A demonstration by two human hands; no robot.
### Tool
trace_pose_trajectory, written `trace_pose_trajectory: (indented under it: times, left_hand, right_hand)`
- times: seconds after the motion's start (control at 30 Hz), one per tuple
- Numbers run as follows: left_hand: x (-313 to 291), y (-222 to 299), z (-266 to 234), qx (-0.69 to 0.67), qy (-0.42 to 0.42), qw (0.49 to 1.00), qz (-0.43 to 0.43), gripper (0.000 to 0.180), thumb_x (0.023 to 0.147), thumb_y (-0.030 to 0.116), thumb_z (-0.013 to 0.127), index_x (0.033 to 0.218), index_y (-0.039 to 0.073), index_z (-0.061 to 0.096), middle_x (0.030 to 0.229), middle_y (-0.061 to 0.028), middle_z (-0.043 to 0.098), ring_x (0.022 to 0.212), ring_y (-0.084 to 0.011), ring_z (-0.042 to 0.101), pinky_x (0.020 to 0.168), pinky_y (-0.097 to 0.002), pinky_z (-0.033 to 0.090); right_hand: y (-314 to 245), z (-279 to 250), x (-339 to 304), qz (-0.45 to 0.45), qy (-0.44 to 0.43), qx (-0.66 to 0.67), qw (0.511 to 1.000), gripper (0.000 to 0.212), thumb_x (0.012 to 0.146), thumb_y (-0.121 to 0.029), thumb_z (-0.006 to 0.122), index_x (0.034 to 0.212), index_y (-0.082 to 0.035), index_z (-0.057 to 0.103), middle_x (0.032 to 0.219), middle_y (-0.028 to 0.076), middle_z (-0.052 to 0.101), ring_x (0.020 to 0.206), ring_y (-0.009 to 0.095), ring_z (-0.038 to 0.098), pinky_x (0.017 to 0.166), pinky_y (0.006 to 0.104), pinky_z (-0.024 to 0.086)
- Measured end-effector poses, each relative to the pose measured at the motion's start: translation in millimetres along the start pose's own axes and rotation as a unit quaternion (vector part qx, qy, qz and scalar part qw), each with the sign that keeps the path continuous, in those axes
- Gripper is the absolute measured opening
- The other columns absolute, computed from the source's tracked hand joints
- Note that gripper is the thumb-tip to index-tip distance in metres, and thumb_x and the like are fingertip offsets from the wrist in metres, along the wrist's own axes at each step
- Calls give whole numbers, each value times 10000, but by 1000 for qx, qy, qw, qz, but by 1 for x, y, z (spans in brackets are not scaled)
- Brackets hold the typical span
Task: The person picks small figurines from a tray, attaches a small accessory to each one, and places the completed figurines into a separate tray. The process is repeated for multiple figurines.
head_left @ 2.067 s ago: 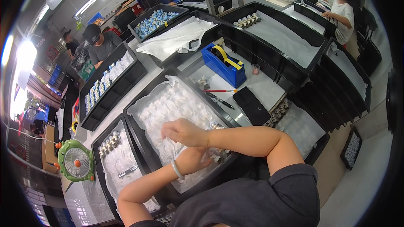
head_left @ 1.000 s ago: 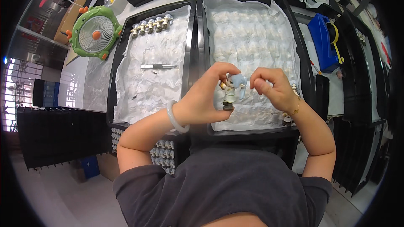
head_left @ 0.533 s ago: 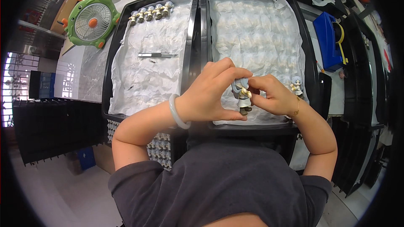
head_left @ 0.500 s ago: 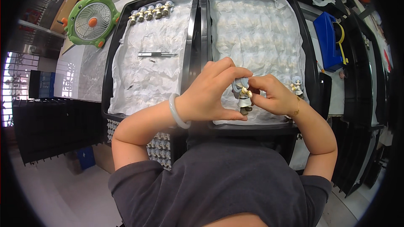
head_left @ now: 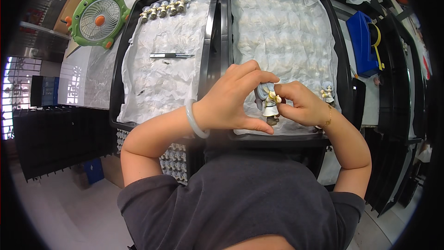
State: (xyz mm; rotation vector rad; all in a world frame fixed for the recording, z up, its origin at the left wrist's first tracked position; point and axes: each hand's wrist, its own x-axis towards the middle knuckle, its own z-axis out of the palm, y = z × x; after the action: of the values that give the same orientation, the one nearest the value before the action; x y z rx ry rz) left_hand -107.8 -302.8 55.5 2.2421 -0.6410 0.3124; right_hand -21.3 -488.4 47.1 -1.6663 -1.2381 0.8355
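Note:
Between my two hands, over the near part of the right tray, is a small figurine [head_left: 269, 106] with pale blue hair, a white dress and dark boots. My left hand [head_left: 238, 97] grips it from head to feet, fingers at the head and thumb by the boots. With fingers curled, my right hand [head_left: 300, 104] pinches at the figurine's right side; the fingertips are partly hidden behind it. A similar figurine [head_left: 327, 93] lies on the paper just beyond my right wrist.
The right black tray [head_left: 225, 32] and left black tray [head_left: 116, 74] are lined with white paper. On the left one lie a cutter knife [head_left: 171, 55] and a row of several figurines [head_left: 162, 10]. A green fan [head_left: 118, 21] stands left; a blue tape dispenser [head_left: 360, 41] stands right.
The figurine has turned slightly in my hands, showing more of its front. Both hands keep nearly the same place, and the whole view has shifted a little.

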Motion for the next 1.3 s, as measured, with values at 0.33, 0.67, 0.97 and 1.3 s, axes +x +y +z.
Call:
trace_pose_trajectory:
  times: [0.33, 0.67, 0.97, 1.3]
  left_hand:
    - [-1, 0, -2, 24, 7, 1000, 2, 746, 488, 377, 812, 1084, 43, 513, 915, -82, 505, 820, -241, 469, 739, -309, 360]
    - [3, -14, -4, -111, 36, 983, -140, 679, 555, 198, 715, 1115, 38, 366, 957, -112, 479, 948, -258, 473, 827, -337, 390]
    - [29, -203, -138, 146, 205, 949, -191, 619, 576, 160, 729, 1124, 76, 454, 1077, -105, 497, 966, -246, 494, 832, -351, 410]
    - [26, -258, -98, 312, 75, 906, -276, 624, 552, 152, 677, 1148, 174, 493, 1111, -37, 509, 1116, -294, 384, 927, -431, 298]
  right_hand:
    - [1, 1, -1, -35, 36, -6, 999, 130, 677, -32, 472, 804, -1, 481, 606, 85, 519, 538, 204, 501, 530, 297, 408]
    - [-1, -4, -5, 13, 178, -25, 984, 138, 737, -29, 491, 863, -20, 547, 593, 38, 505, 515, 102, 481, 520, 236, 407]
    - [-4, -12, -2, -3, 214, -24, 977, 117, 761, -44, 505, 859, -22, 565, 561, 17, 473, 495, 75, 453, 488, 220, 374]
    - [7, -17, -2, 13, 224, -30, 974, 130, 760, -85, 513, 858, -29, 578, 518, 33, 488, 460, 98, 453, 470, 247, 371]
